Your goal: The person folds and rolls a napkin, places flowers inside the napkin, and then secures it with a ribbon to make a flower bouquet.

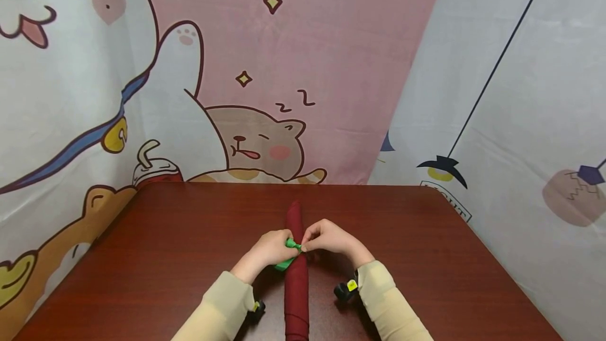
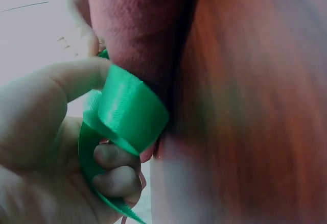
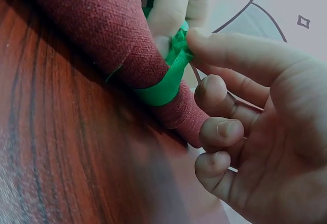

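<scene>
A long dark-red roll of knitted cloth [image 1: 296, 296] lies on the table, pointing away from me. A green satin ribbon [image 3: 161, 91] wraps round it, with a bunched knot or loop on top. My left hand [image 1: 269, 250] holds the ribbon from the left side; in the left wrist view a wide green loop hangs by the thumb and a tail runs over the curled fingers [image 2: 120, 180]. From the right, my right hand [image 1: 330, 237] pinches the ribbon between thumb and index finger at the knot. Its other fingers are loosely bent.
The dark-red wooden table [image 1: 402, 236] reaches back to a cartoon-printed curtain [image 1: 331, 67]. Below each cuff shows a small black wrist camera [image 1: 345, 291] with a yellow mark. The far end of the roll stops short of the table's back edge.
</scene>
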